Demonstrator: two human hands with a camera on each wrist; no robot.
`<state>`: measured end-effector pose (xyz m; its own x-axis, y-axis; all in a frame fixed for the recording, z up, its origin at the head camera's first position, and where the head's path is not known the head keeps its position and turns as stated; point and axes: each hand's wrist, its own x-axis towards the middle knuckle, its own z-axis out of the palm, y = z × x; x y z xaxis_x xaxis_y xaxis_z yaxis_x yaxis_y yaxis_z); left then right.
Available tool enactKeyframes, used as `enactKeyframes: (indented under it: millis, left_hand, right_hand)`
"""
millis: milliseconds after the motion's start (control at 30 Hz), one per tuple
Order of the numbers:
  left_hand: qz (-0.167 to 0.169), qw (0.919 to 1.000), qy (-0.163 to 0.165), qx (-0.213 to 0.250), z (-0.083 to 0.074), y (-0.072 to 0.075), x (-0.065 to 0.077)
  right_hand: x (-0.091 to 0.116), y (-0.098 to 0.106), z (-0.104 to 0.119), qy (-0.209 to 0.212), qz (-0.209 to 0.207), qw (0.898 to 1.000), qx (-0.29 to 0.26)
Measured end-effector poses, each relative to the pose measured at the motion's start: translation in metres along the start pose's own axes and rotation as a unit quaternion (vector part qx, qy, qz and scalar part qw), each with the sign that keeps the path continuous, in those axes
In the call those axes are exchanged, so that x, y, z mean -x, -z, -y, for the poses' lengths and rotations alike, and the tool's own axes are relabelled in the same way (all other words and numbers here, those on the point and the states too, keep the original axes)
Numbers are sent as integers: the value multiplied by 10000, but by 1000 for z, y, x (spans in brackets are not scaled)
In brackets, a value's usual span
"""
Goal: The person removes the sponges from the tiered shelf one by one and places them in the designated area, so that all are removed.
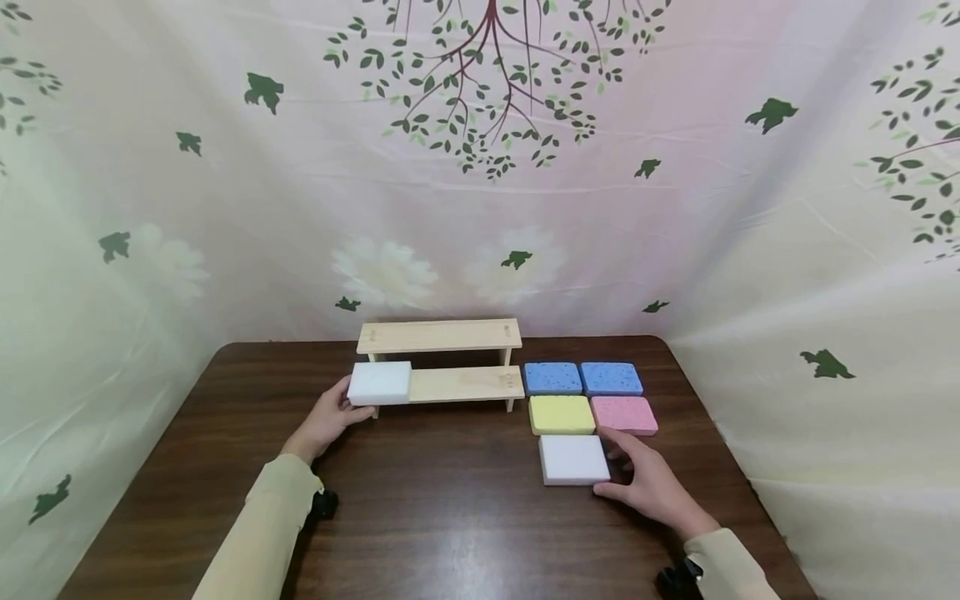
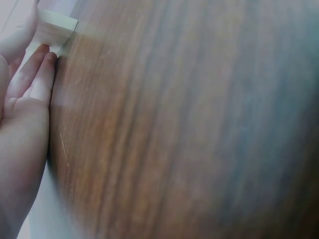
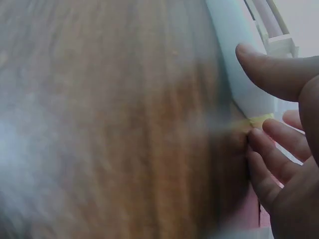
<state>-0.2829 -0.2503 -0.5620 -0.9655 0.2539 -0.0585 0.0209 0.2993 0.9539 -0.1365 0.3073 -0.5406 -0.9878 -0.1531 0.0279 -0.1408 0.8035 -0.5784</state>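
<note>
In the head view, a white sponge block (image 1: 379,382) sits at the left end of the lower tier of a light wooden two-tier stand (image 1: 465,384). My left hand (image 1: 328,421) grips that block at its left side, thumb toward the front. The left wrist view shows the fingers (image 2: 42,74) close to the stand's end, with the block itself hard to make out. On the table, a second white sponge block (image 1: 574,460) lies flat. Around its right edge my right hand (image 1: 651,482) is spread, thumb near the front corner and fingers by the back corner.
Two blue sponges (image 1: 552,378) lie right of the stand. In front of them are a yellow sponge (image 1: 561,415) and a pink sponge (image 1: 624,415), just behind the second white block. A patterned cloth (image 1: 450,208) hangs around the dark wooden table (image 1: 435,517).
</note>
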Motion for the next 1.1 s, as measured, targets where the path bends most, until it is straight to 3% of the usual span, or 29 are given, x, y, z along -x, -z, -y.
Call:
enactKeyframes:
  millis: [300,633,1100]
  left_hand:
    - [-62,9999,13,-119,1,1,1]
    - [-62,10000,-6,-10,2,-2,1]
    - [26,9998,-161,145,5,1,-1]
  right_hand:
    - [-1,10,11,285,-414,9987,-47]
    - [-19,12,33,532,-628,9964,-212]
    - [-69,-12,106,927,-88,9935,-655]
